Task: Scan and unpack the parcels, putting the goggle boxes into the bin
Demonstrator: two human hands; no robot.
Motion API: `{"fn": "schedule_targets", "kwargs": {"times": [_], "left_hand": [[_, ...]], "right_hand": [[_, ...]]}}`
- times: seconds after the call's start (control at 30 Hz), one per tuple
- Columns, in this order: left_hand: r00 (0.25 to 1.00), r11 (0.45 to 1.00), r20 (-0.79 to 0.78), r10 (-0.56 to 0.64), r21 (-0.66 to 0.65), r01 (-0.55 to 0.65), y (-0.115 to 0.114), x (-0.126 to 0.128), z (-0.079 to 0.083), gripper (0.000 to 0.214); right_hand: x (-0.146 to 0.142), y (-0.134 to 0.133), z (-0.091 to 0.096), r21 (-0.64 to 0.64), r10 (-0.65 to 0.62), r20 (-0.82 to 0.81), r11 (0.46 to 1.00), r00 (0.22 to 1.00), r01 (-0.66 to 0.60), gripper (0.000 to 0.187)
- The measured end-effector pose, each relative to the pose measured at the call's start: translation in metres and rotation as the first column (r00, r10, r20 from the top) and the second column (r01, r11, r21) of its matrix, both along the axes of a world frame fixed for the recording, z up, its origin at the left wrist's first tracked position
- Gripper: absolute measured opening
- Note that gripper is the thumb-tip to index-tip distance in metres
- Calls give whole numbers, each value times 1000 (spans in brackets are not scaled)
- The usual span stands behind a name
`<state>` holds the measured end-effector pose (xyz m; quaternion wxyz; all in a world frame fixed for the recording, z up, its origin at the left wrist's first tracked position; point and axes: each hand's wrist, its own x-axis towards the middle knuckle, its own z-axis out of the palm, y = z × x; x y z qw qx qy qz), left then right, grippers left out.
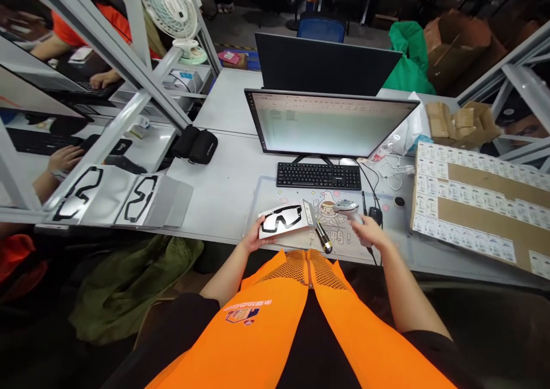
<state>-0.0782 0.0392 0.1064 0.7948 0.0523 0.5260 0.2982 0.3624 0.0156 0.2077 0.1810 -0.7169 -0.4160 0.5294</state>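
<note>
On the desk edge, left grip (253, 237) clamps the goggle pack (286, 220); right grip (369, 234) clamps the scanner (349, 208) beside it.

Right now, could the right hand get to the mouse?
Probably yes. The right hand holds the scanner right beside the mouse, and nothing lies between them. It would have to put the scanner down first, though.

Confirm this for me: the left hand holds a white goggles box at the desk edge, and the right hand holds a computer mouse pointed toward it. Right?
Not quite. The right hand holds a handheld barcode scanner, not a mouse; the mouse lies on the desk beside it. The rest stands: the left hand holds the white goggles box at the desk edge, as the head view shows.
</note>
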Motion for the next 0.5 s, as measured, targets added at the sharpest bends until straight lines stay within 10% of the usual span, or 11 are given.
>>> {"fn": "schedule_targets", "kwargs": {"times": [0.2, 0.37, 0.5], "left_hand": [[915, 952, -301, 269, 229, -205, -18, -70, 12, 50], [542, 879, -692, 476, 385, -280, -22, -129, 15, 66], [246, 910, -877, 413, 383, -160, -28, -171, 13, 98]], "right_hand": [[-2, -10, -84, 22, -30, 563, 1000, 826, 21, 46], [-8, -24, -117, -44, -32, 609, 996, 793, 74, 59], [-12, -31, -136, 10, -55, 634, 998, 771, 62, 61]]}}
